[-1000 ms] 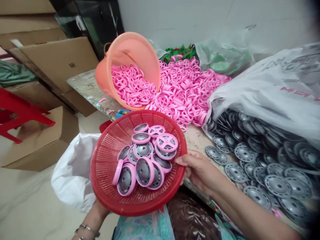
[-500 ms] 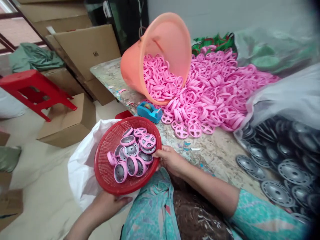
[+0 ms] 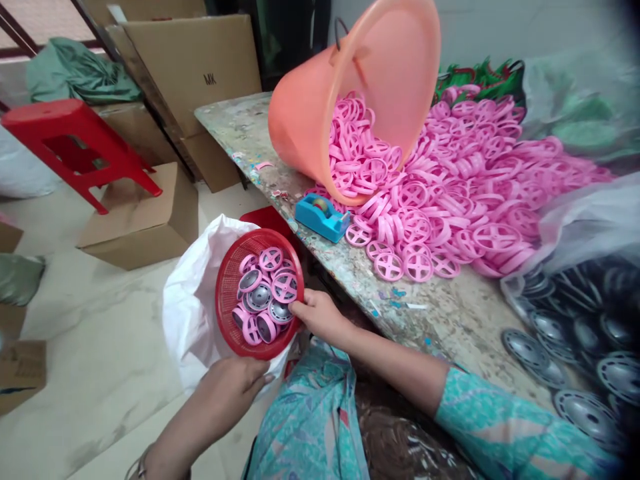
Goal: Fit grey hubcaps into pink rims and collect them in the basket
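Observation:
A red plastic basket [image 3: 227,280] is tilted over the mouth of a white sack [image 3: 187,313]. Inside the basket lie several small pink wheels with grey hubcap discs [image 3: 260,297]. My right hand [image 3: 320,317] grips the basket's right rim, thumb on top. At the near rim is my left hand [image 3: 233,387], closed on the basket's edge with its fingertips partly hidden underneath.
An orange bucket [image 3: 305,107] lies on its side on the worn table [image 3: 370,293], with pink wheel rims [image 3: 480,180] heaped around it. Close by sit a blue tape dispenser [image 3: 321,217] and grey discs [image 3: 585,410]. A red stool [image 3: 80,133] rests on a carton [image 3: 140,227] at left.
The basket has moved down over the sack and tipped further away from me, with both hands still on it. The wheels have shifted inside it, and my view has moved.

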The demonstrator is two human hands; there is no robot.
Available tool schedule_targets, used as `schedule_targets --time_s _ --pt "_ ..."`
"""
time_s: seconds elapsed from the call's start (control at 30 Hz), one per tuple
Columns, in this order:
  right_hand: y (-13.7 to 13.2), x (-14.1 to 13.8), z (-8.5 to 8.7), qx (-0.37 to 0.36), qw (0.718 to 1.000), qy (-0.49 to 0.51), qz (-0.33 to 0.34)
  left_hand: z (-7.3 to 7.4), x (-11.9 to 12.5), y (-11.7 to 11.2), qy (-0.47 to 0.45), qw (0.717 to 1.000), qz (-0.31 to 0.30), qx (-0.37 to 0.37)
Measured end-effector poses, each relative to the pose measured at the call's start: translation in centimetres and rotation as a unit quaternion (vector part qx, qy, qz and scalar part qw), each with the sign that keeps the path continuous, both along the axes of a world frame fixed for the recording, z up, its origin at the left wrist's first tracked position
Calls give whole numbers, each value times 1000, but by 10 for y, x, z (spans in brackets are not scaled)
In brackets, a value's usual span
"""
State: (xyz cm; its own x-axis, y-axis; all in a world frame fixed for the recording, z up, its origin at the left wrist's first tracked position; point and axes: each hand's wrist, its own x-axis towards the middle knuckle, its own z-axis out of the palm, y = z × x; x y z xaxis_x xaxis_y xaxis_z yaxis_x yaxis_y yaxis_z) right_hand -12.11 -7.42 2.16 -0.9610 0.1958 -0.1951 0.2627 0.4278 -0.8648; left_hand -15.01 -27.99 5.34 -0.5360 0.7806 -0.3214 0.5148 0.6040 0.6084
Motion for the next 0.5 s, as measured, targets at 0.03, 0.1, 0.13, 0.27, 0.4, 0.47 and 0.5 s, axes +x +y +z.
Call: schedule_targets --time_s 0.03,0.1,0.13,0.27,0.4,0.47,0.5 --pt "-1 -4 0 48 999 1 15 -4 1 5 18 1000 -3 2" --pt "-6 -13 0 101 994 -7 37 -14 3 16 56 998 -13 10" --pt "-9 -18 0 130 990 -14 50 -19 4 22 74 997 -20 16" --pt "-26 -31 -10 243 961 -44 128 -35 14 44 113 992 -54 27" --pt "-40 -30 -32 316 922 -52 216 -43 22 48 78 994 -79 -14" --pt "-43 -26 -40 338 905 -41 256 -45 24 43 55 994 -85 -35" --pt "-44 -24 -42 346 897 -33 274 -46 24 40 47 994 -87 -39"
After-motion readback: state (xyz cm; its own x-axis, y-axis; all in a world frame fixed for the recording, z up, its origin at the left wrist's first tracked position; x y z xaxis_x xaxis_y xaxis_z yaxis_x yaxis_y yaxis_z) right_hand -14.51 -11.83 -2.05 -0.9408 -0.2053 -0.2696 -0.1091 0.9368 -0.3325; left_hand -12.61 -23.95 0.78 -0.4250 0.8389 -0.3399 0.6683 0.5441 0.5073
